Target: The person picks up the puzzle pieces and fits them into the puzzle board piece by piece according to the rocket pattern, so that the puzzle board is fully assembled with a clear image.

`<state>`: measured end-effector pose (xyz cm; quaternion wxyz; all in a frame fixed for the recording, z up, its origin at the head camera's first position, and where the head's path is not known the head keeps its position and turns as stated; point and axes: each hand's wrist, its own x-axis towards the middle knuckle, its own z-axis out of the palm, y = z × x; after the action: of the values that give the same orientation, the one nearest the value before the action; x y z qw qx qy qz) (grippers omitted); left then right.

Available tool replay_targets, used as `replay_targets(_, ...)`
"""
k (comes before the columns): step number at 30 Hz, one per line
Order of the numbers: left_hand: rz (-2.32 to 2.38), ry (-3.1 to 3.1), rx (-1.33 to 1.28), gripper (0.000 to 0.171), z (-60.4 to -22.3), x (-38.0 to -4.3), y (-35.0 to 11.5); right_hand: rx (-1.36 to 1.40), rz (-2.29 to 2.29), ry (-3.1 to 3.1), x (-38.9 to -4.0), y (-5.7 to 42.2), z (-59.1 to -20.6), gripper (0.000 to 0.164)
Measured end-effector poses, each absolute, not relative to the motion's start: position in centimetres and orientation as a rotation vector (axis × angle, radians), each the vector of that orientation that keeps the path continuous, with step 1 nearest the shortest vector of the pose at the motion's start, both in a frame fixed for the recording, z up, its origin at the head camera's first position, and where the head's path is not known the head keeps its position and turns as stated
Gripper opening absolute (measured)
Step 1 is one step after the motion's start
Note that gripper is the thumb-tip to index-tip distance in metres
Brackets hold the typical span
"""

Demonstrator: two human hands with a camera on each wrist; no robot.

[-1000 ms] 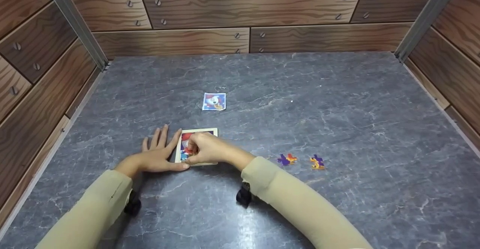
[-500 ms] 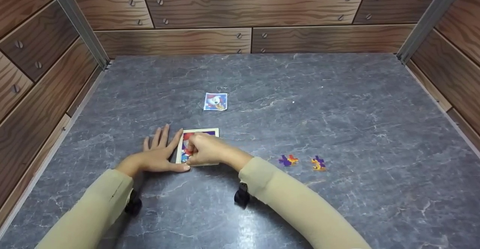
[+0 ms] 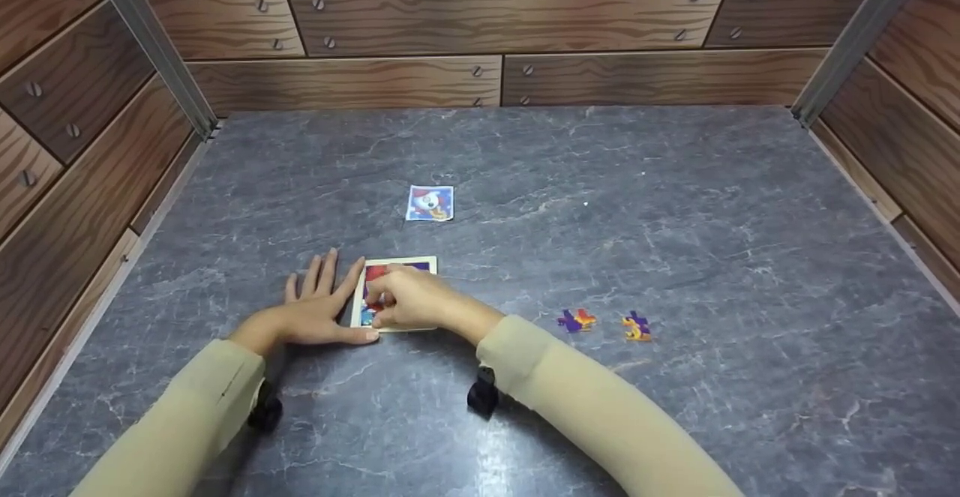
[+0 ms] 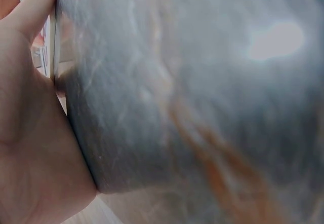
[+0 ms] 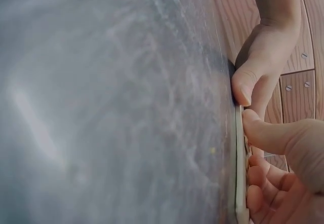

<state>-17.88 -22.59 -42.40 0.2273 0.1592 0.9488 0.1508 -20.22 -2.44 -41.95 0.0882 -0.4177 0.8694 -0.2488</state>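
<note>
A small jigsaw puzzle in a cream frame [image 3: 429, 260] lies on the table, red, blue and purple showing in its picture. My left hand [image 3: 315, 318] is spread flat at the frame's left side, the index finger along the edge and the thumb at the front left corner. My right hand [image 3: 412, 300] is over the puzzle with fingers bent down onto it, hiding much of the picture. In the right wrist view, the right thumb [image 5: 271, 134] touches the frame's near edge and the loosely curled fingers [image 5: 257, 176] rest on the puzzle, apart from the thumb.
Two loose jigsaw pieces, a purple and red one [image 3: 577, 321] and a purple and orange one [image 3: 637, 326], lie right of the frame. A picture card [image 3: 430, 203] lies behind it. Wood-patterned walls [image 3: 480, 21] border the grey marbled table [image 3: 675, 249].
My right index finger has lifted and stretched out a little to the left over the puzzle. The left hand, the frame and the loose pieces have stayed in place.
</note>
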Motion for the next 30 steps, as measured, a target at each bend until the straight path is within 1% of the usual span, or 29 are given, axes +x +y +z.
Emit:
replay_targets(3, 0.414, 2.619, 0.439, 0.113, -42.4, -18.0, -22.5, -1.280, -0.749, 2.554, -20.1, -2.2, -41.8, 0.018)
replay_targets(8, 0.405, 2.625, 0.443, 0.113, -42.5, -18.0, -22.5, -1.337, -0.783, 2.486, -20.2, -1.7, -41.4, 0.023)
replay_targets(15, 0.404, 2.632, 0.444, 0.113, -42.5, -17.8, -22.5, -1.353, -0.843, 2.458, -20.3, -0.9, -41.2, 0.018)
replay_targets(18, 0.398, 2.633, 0.441, 0.112, -42.5, -17.7, -22.6, -1.397, -0.799, 2.482, -20.4, -0.8, -41.3, 0.020)
replay_targets(24, 0.402, 2.624, 0.429, 0.112, -42.5, -17.8, -22.5, -1.427, -0.682, 2.513, -20.1, -1.1, -41.7, 0.030)
replay_targets(30, 0.398, 2.626, 0.426, 0.113, -42.4, -17.8, -22.5, -1.390, -0.683, 2.536, -20.1, -1.3, -41.7, 0.028)
